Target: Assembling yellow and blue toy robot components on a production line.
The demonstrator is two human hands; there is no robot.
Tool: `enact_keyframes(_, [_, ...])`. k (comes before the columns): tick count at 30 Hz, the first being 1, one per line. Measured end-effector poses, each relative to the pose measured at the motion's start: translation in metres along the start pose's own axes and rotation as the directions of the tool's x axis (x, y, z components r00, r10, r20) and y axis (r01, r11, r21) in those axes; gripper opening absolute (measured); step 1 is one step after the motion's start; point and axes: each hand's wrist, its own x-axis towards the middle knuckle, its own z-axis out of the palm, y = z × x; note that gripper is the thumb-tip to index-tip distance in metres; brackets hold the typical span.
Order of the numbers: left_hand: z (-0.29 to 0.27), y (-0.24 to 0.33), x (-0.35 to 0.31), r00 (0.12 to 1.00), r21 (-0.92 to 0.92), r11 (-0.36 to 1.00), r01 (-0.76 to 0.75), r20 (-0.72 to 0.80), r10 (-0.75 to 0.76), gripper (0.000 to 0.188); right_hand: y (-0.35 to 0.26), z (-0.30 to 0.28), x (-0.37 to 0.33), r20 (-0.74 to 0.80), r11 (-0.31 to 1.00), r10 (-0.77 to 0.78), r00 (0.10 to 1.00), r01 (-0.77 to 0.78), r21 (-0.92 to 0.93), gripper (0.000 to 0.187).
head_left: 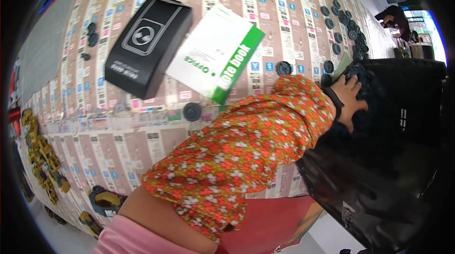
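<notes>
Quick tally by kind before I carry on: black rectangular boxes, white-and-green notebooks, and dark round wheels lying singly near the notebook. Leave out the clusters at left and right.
Black rectangular box: 1
White-and-green notebook: 1
Dark round wheels, lying singly: 2
Total: 4

Black box (148, 48), notebook (215, 54), left hand (348, 100) on dark wheels (362, 75)

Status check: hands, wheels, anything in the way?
Left hand spread open at the dark wheels; right hand out of view. Black plastic close beside it; notebook well clear.
</notes>
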Motion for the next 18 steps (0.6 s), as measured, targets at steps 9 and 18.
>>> enact_keyframes(9, [0.034,0.048,0.017,0.899,-0.217,0.976,0.021,0.431,0.076,0.092,0.09,-0.034,0.057,-0.138,0.495,-0.858,0.495,0.868,0.036,0.037])
enact_keyframes(18, [0.02,0.035,0.002,0.885,-0.3,0.94,-0.164,0.377,0.274,0.083,-0.006,0.001,-0.005,-0.024,0.671,-0.631,0.776,0.561,0.485,0.038])
